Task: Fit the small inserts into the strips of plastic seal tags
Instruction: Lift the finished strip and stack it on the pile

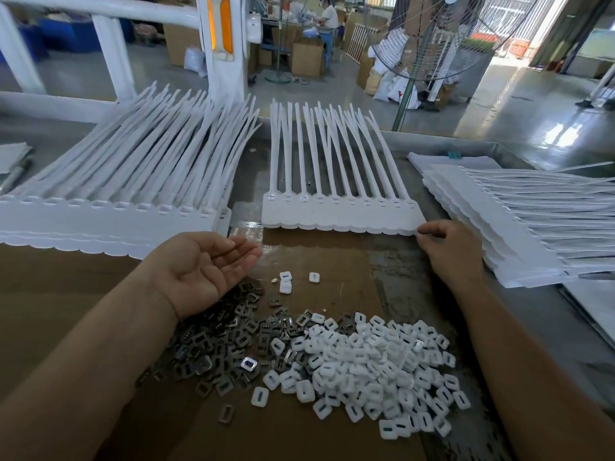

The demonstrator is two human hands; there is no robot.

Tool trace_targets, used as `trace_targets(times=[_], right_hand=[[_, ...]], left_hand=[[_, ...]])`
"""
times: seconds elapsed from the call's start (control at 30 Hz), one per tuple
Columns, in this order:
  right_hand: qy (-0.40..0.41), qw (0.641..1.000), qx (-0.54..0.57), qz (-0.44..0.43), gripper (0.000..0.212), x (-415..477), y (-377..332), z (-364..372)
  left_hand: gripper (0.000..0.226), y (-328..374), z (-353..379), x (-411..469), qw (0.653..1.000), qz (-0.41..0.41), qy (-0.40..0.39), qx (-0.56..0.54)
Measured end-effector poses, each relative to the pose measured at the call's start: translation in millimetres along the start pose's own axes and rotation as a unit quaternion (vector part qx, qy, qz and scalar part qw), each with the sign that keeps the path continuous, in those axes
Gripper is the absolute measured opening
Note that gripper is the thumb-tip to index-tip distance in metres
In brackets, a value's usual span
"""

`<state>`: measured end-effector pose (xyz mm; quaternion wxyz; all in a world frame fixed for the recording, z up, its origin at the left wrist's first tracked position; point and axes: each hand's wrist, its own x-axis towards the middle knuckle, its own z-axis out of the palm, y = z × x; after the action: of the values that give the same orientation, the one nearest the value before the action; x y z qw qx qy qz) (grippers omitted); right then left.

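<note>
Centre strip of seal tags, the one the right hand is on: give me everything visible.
The centre strip is white, matte-looking plastic: roughly ten tags joined side by side. Flat label ends form a scalloped near edge, a small socket sits above each label, and long thin tails fan away from the person. It lies flat on the grey table. The leftmost sockets look glossy, possibly filled; the rest show bare slots. The right hand pinches its near right corner.

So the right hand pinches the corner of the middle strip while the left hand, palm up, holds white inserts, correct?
Not quite. In the head view the left hand is palm up but empty; the white inserts lie heaped on the cardboard. The right hand does pinch the corner of the middle strip.
</note>
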<state>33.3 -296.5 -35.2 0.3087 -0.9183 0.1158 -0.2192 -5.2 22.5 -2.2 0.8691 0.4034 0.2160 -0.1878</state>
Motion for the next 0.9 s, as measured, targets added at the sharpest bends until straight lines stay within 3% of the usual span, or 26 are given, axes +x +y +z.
trace_targets(times=[0.23, 0.4, 0.53, 0.67, 0.9], right_hand=[[-0.016, 1.000, -0.002, 0.004, 0.017, 2, 2, 2], [-0.015, 1.000, -0.005, 0.002, 0.017, 2, 5, 2], [-0.015, 1.000, -0.008, 0.005, 0.017, 2, 6, 3], [-0.015, 1.000, -0.003, 0.008, 0.017, 2, 6, 4], [-0.013, 1.000, 0.000, 0.009, 0.015, 2, 3, 1]], left_hand=[[0.020, -4, 1, 0, 0.997, 0.062, 0.034, -0.020], [0.016, -2, 4, -2, 0.993, 0.119, 0.014, -0.009], [0.031, 8, -1, 0, 0.984, 0.150, 0.024, -0.090], [0.021, 25, -11, 4, 0.967, 0.192, 0.051, -0.157], [0.011, 21, -11, 9, 0.967, 0.239, 0.017, -0.083]])
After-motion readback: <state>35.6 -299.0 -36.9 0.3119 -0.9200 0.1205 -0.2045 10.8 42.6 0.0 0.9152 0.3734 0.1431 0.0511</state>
